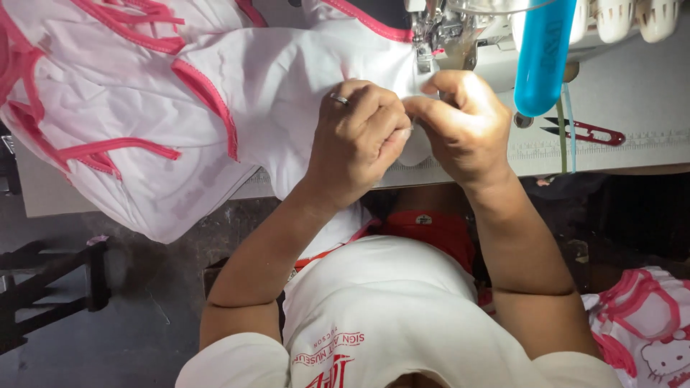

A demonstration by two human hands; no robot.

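A white garment (273, 86) with pink binding along its edges lies spread over the sewing table, bunched to the left. My left hand (359, 136), a ring on one finger, is closed and pinches the white fabric just below the machine's presser foot (425, 44). My right hand (463, 118) pinches the same fabric edge right beside it, fingertips touching those of the left. The spot of cloth between the fingers is mostly hidden by both hands.
The sewing machine (489, 29) stands at the top right, with a blue tube (544, 54) hanging in front. Red thread snips (586, 131) lie on the table (632, 93) to the right. More white and pink garments (647, 323) sit at lower right.
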